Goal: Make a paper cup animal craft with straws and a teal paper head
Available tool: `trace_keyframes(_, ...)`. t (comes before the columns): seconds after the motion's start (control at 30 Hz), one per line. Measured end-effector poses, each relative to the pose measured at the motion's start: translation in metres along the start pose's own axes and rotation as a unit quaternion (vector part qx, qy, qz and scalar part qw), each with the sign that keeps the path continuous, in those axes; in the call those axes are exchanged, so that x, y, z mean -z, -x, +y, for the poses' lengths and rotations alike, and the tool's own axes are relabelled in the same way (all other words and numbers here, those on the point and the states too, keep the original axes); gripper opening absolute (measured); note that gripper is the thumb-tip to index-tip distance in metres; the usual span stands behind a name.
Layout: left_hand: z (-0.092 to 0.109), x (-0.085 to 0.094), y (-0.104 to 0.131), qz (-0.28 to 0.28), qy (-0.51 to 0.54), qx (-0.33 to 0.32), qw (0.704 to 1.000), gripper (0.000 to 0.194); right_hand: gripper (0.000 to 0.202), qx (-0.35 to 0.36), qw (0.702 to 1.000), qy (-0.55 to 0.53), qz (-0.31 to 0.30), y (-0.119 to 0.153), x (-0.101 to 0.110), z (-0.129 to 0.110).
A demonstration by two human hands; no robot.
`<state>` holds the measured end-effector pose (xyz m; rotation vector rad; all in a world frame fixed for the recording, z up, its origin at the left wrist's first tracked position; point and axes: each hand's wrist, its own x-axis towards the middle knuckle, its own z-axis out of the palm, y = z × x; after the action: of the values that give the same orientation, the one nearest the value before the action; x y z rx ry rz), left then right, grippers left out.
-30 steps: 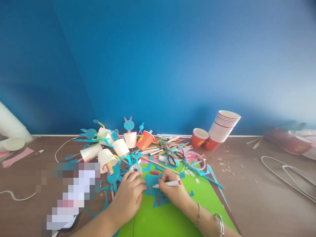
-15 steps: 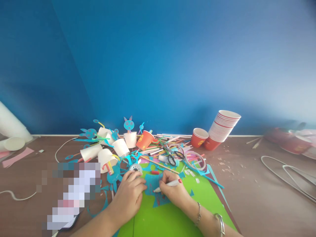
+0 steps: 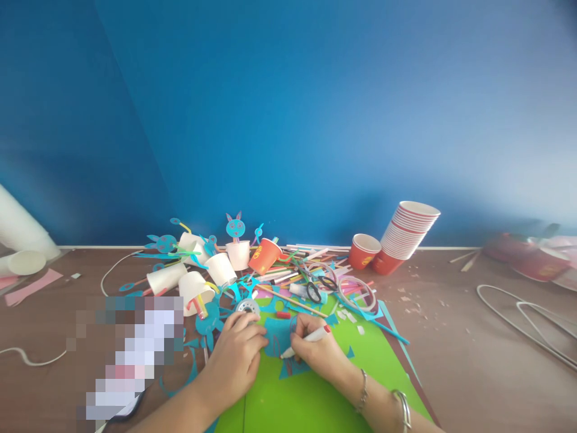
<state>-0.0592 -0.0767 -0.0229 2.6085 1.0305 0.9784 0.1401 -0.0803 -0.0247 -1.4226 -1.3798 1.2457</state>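
My right hand (image 3: 311,346) pinches a white marker (image 3: 318,335) with a red end. Its tip touches a blue paper piece (image 3: 276,328) bearing thin reddish drawn outlines. Part of the paper is covered by my right hand. My left hand (image 3: 243,349) lies over the paper's left edge, fingers bent slightly and holding it down. Beneath is a green sheet (image 3: 288,409). A red marker cap (image 3: 283,315) lies just beyond the paper. Near my left fingertips is a tape roll (image 3: 247,307).
Scissors (image 3: 313,291), straws and paper scraps pile up behind my hands. White paper cups (image 3: 166,278) with blue cut-out figures stand left. A leaning cup stack (image 3: 408,234) is at the back right, a cable (image 3: 523,319) far right. A pixelated area covers a phone-like object at left.
The marker tip has shifted slightly down the paper, and a reddish outline left of it shows more fully. My left hand stays in place.
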Motion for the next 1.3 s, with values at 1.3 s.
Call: trace_keyframes(1.3, 0.0003, -0.0010, -0.0015, -0.005, -0.009, 0.004, 1.000, 0.037, 0.019, -0.003, 0.999, 0.033, 0.020, -0.0021, -0.0028, -0.0014)
